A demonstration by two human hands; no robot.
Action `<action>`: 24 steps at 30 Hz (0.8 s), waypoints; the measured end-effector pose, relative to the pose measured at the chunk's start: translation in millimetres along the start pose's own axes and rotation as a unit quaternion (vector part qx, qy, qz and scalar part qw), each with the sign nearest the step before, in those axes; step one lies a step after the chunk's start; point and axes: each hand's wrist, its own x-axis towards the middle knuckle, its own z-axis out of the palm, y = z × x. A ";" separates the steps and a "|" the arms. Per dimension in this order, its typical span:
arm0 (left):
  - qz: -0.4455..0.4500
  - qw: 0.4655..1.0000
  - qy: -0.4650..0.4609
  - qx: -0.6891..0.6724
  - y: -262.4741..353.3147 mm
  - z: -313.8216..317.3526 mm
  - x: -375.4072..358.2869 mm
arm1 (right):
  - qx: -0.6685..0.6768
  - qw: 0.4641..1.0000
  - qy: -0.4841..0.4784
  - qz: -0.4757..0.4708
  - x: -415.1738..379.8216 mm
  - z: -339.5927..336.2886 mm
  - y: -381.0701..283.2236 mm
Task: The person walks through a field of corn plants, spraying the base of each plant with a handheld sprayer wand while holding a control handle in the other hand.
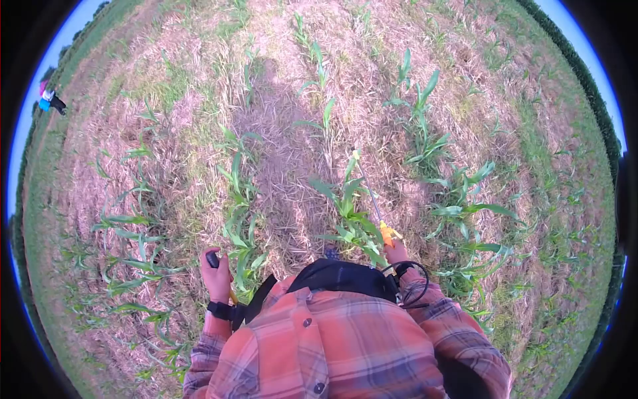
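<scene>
My right hand (pixel 397 253) is closed around the orange-yellow handle (pixel 387 234) of a spray wand. The wand's thin tube (pixel 371 191) reaches forward to a pale yellow nozzle (pixel 356 155) over the leaves of a young maize plant (pixel 347 199). A black hose (pixel 425 282) loops beside my right wrist. On the other side, my left hand (pixel 216 276) wraps round a lever with a black grip (pixel 212 259), whose end pokes out above the fingers. Part of a yellowish rod shows below that hand.
Rows of young maize (pixel 242 193) run ahead through dry straw (pixel 286 193), with more plants (pixel 465 206) on the right and left. My shadow falls forward on the straw. Far off at the left stands another person (pixel 52 100). Trees line the field's right edge.
</scene>
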 end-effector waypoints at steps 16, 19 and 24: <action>0.010 1.000 -0.011 -0.002 25.3 43.4 103.3 | 0.154 0.955 0.169 0.188 88.5 -32.5 -14.7; 0.005 1.000 -0.006 -0.020 29.1 39.1 132.8 | 0.146 0.964 0.152 0.161 105.7 -10.0 -39.6; -0.026 0.998 0.006 -0.052 32.7 21.0 176.7 | 0.048 0.991 0.068 0.106 143.7 35.6 -96.4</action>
